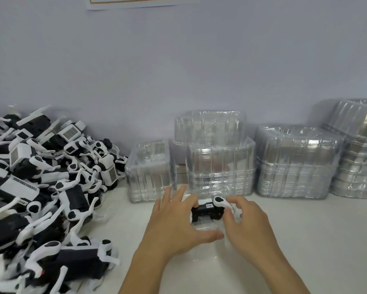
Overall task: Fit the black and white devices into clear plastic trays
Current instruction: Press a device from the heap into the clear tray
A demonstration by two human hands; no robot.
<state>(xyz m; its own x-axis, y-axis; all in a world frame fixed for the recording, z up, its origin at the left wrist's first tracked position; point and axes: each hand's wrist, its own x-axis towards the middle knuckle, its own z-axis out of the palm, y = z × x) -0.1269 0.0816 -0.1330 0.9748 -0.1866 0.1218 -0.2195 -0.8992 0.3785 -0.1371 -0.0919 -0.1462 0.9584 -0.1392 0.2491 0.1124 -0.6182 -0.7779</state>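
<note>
Two bare hands work a single black and white device (208, 212) down into a clear plastic tray (208, 230) lying on the pale table (305, 240), nearest the camera. The left hand (174, 221) holds the device's left end, its thumb stretched along the tray's near edge and its other fingers spread loosely outward; the right hand (246, 219) has its fingers curled round the device's right end, at the white arm with a black pad. The tray is nearly invisible against the tabletop, so how far the device has sunk into its moulded pocket cannot be told.

The risk from here appears to be misalignment: the thin tray could buckle or skid if the device is pressed while askew, and the protruding white arm might catch on the rim and leave the unit riding high.

To the left, a large heap of loose devices (40, 187) sprawls across the table, arms tangled, close enough that a careless elbow could pull some down. Beyond the hands, stacks of empty trays (220, 166) stand against the grey wall (178, 60), with taller stacks (297, 162) to the right.
</note>
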